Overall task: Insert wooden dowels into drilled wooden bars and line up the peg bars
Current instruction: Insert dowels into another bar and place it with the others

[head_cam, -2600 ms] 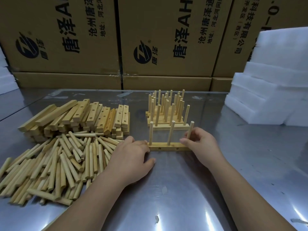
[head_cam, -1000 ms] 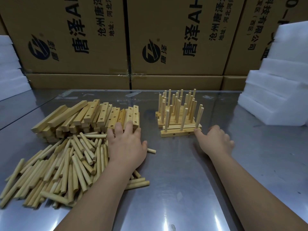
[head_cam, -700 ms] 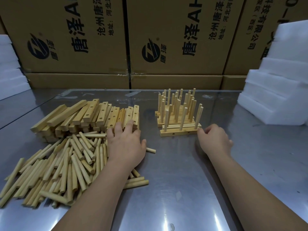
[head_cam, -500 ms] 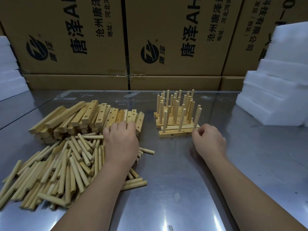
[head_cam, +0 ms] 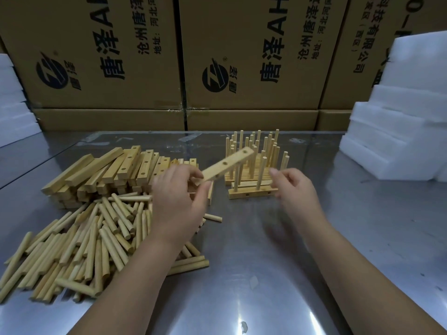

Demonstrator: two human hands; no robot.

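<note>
Pinches a pale drilled wooden bar (head_cam: 227, 165), tilted, in the left hand (head_cam: 176, 204), with the right hand (head_cam: 295, 187) relaxed, empty, beside wooden peg bars (head_cam: 251, 192).

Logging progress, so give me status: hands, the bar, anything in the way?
Left hand pinches drilled bar, held up, holes empty. Right hand empty, loosely curled, beside lined-up peg bars. Nothing between the hands.

Clearance on steel table (head_cam: 242, 286)
Near centre lies open; dowel pile (head_cam: 96, 238) and bar stack (head_cam: 108, 170) block left, peg bars (head_cam: 249, 193) and foam blocks (head_cam: 399, 141) right.
</note>
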